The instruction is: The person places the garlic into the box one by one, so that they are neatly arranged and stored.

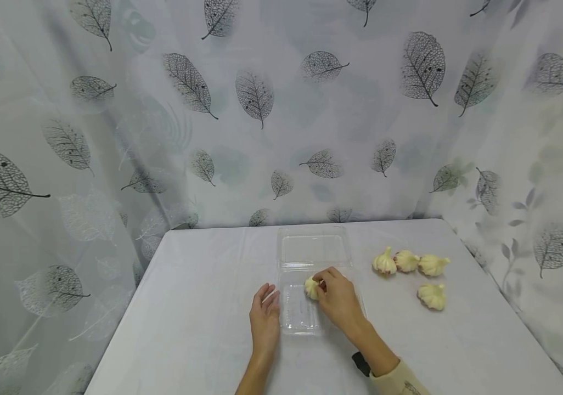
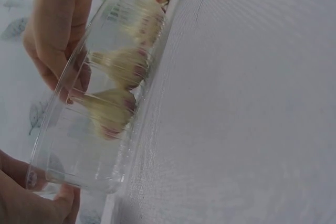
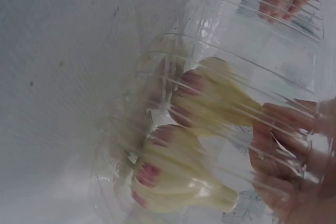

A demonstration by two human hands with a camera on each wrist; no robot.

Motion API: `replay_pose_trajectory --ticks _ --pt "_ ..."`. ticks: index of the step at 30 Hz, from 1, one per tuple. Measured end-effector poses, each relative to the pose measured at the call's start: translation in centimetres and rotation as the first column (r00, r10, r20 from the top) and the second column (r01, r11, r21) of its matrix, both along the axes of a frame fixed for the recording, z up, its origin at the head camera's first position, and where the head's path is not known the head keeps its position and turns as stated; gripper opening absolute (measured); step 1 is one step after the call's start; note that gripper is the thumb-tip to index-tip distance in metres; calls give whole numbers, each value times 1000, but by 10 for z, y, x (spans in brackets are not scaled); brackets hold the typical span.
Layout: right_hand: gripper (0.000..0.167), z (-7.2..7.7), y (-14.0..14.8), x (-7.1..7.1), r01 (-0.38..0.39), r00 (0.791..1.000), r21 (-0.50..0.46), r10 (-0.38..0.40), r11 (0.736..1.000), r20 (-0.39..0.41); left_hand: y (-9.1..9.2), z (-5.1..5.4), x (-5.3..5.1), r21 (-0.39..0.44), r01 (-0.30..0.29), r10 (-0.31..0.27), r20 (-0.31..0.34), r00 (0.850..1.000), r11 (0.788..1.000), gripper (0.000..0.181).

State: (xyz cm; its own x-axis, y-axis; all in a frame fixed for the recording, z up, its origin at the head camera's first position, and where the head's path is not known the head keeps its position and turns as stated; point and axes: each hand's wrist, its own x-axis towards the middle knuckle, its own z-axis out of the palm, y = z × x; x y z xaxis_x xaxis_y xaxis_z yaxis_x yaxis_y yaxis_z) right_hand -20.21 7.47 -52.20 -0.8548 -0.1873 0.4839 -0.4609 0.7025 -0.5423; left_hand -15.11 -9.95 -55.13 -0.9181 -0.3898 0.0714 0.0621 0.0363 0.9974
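Note:
A clear plastic clamshell box (image 1: 301,323) lies on the table with its lid raised away at the back. Inside it, my right hand (image 1: 338,299) pinches a garlic bulb (image 1: 310,287) by its stem. The right wrist view shows that garlic bulb (image 3: 210,95) beside a second garlic bulb (image 3: 176,177) through the ribbed plastic. My right hand hides the second one in the head view. At the box's left edge is my left hand (image 1: 265,321), its fingers loosely bent. In the left wrist view the left hand (image 2: 39,198) is at the box's corner; firm contact is unclear.
Several loose garlic bulbs (image 1: 432,297) lie on the white table (image 1: 202,307) to the right of the box. A leaf-printed curtain (image 1: 281,109) hangs behind and along both sides. A small black object (image 1: 360,363) shows at the right wrist.

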Motion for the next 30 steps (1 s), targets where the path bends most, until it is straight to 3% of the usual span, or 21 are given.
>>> replay_pose_trajectory --ticks 9,22,30 --pt "20 -5 -1 -2 3 1000 -1 -3 1000 1 0 -2 -1 13 -8 8 0 1000 1000 49" --pt "19 -7 -1 -2 -4 1000 -14 4 1000 -12 0 1 2 26 23 -22 -20 1000 999 52" --pt "22 -3 0 -1 -4 999 -34 3 999 -37 -1 -1 1 27 26 -25 -19 999 999 53"
